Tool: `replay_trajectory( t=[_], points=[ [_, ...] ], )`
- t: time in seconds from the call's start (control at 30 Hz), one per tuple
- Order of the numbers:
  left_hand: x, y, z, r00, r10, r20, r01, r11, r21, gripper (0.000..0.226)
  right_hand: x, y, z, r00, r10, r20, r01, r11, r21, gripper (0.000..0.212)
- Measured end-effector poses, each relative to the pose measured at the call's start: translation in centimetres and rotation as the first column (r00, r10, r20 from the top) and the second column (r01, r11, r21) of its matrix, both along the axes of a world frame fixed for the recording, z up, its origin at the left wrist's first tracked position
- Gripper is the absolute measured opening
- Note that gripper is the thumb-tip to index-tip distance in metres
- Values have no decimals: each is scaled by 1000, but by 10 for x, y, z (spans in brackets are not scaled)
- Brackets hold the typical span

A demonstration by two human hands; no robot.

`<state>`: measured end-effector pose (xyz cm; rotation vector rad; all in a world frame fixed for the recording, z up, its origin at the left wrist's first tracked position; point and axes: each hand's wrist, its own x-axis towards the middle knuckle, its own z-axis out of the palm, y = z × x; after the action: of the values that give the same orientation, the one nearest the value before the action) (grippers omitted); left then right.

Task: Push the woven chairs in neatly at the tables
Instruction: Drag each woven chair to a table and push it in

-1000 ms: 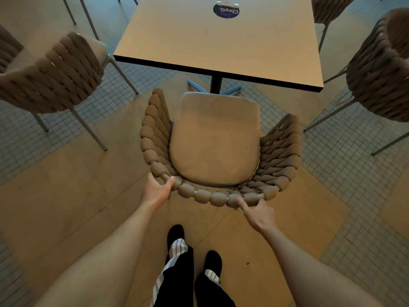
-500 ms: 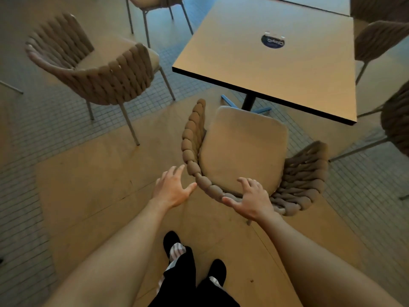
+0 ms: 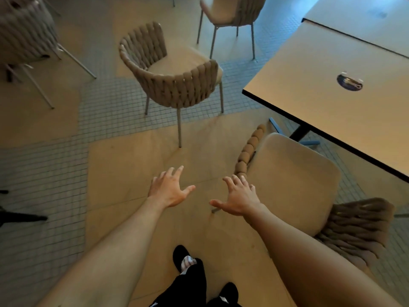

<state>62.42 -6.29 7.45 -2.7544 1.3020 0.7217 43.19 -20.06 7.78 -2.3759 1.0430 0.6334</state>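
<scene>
Both hands — left (image 3: 169, 191), right (image 3: 238, 199) — hung spread, holding nothing; the next woven chair (image 3: 174, 78) looked light on thin legs — best gripped by its stiff back rim.

Beige woven chair (image 3: 174, 85), tan table (image 3: 327, 85) black-edged, grey small-tiled floor (image 3: 44, 173)

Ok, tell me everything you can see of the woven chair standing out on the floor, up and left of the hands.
The woven chair has a curved wraparound back and sides of thick beige rope-like bands, a pale cushioned seat and thin light metal legs. It stands upright on the floor, partly on the small grey tiles and partly on the tan slab, with its back toward the camera and clear of the table to its right. Nothing touches it; both hands are well short of it.
</scene>
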Motion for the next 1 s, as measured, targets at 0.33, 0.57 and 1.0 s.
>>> replay_trajectory(
  t=[0.33, 0.57, 1.0],
  points=[
    [102, 28, 11, 992, 124, -2, -124, 991, 44, 91, 122, 7, 12, 986, 167, -13, -167, 986, -9, 105],
    [167, 22, 15, 979, 204, -23, -202, 977, 69, 90, 201, -15, 13, 964, 268, -1, -268, 964, -9, 105],
    [315, -41, 21, 941, 338, 12, -338, 939, 69, 91, 369, -102, 8, 908, 419, -2, -419, 907, -49, 103]
  ],
)
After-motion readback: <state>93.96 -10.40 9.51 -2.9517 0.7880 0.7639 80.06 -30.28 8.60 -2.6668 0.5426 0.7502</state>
